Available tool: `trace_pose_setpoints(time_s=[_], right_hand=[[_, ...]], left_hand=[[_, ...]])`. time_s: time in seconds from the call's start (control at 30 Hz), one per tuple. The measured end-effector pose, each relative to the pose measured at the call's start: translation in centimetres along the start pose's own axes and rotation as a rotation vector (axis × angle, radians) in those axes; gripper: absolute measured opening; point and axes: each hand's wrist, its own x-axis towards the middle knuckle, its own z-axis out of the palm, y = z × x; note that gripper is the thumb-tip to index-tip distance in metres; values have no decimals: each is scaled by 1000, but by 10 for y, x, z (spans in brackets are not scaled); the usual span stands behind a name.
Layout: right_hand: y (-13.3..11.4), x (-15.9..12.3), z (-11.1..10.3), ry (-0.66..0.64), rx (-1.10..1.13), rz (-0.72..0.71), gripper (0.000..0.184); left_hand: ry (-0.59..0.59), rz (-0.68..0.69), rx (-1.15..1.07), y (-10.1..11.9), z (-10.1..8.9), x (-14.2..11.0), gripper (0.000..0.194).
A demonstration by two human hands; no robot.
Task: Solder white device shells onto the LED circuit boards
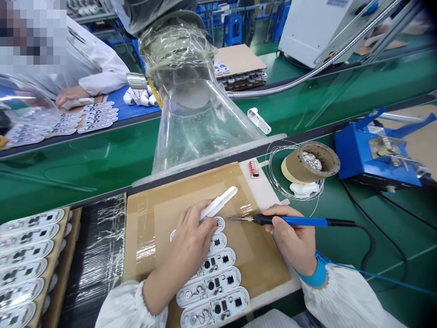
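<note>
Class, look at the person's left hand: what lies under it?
Under the left hand lies a row of white circuit boards on cardboard. A white stick juts from its grip. The hand covers the upper boards' left ends and the stick's lower end.

Bright even overhead light; glare on plastic hood (191,114); edges warped, blurred

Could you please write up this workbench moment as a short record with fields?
left hand: holds a white plastic piece over a row of circuit boards
right hand: grips a blue soldering iron, tip beside the top board
surface: cardboard sheet
behind: solder wire coil, clear fume hood
left: stacked boards
</note>
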Motion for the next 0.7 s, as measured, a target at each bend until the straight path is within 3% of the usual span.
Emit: trace_pose_setpoints(time_s=[0.27, 0.37, 0.47, 0.57, 0.63, 0.7], right_hand=[[2, 3, -1, 64, 62, -29, 15], [3, 3, -2, 99, 74, -35, 14], [6, 2, -3, 106, 55, -38, 15], [11, 1, -6, 104, 34, -38, 14], [13, 0, -8, 115, 22, -35, 14], [15, 0, -9, 125, 12, -38, 15]], left_hand=[[-190, 2, -138, -11, -31, 7, 26], [-231, -29, -201, -33, -36, 13, 30], [-79, -148, -153, -79, -44, 27, 25], [249, -374, -62, -134, -63, 40, 27], [345, -442, -25, -159, -75, 41, 36], [355, -459, -7, -169, -79, 33, 43]])
